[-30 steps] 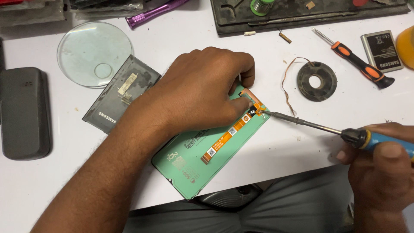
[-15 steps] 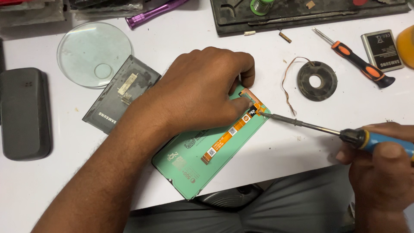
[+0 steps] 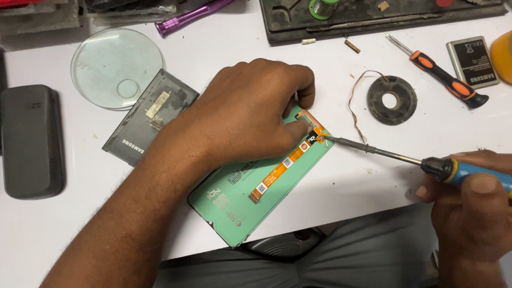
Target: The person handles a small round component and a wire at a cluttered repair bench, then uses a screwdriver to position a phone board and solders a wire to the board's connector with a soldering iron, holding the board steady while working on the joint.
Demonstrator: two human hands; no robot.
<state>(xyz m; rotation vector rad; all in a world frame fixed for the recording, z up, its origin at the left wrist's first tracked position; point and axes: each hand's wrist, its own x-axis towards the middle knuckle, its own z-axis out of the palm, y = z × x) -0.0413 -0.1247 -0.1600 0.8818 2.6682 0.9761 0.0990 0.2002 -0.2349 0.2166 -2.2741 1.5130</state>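
**Soldering iron held at the flex connector, panel pinned flat**

My right hand [image 3: 472, 213] is clenched around the blue handle of the soldering iron [image 3: 405, 157] at the lower right of the frame, thumb on top of the handle. The iron's thin metal shaft runs up and to the left, and its tip touches the upper end of the orange flex cable [image 3: 288, 160], just right of centre.

My left hand [image 3: 250, 120] lies palm down over the green display panel [image 3: 250, 200] in the centre of the frame. It grasps nothing; its fingertips [image 3: 305, 125] press on the top corner of the panel and on the cable end, just beside the iron's tip.

The panel lies flat and diagonal on the white table [image 3: 346, 202], its lower corner overhanging the near edge. The flex cable runs along its back from the lower middle to the upper right corner.

Surrounding items:
- A dark phone back cover [image 3: 149, 117] lies left of the left hand, near the wrist.
- A round glass lens [image 3: 117, 66] sits at upper left.
- A black phone [image 3: 32, 141] lies at the left edge.
- A reel of copper braid [image 3: 392, 100] lies at upper right, well apart from the panel.
- An orange-and-black screwdriver [image 3: 442, 80] and a phone battery [image 3: 473, 61] lie further right.
- A purple torch [image 3: 189, 18] and a dark tool tray [image 3: 373, 21] lie along the top edge.
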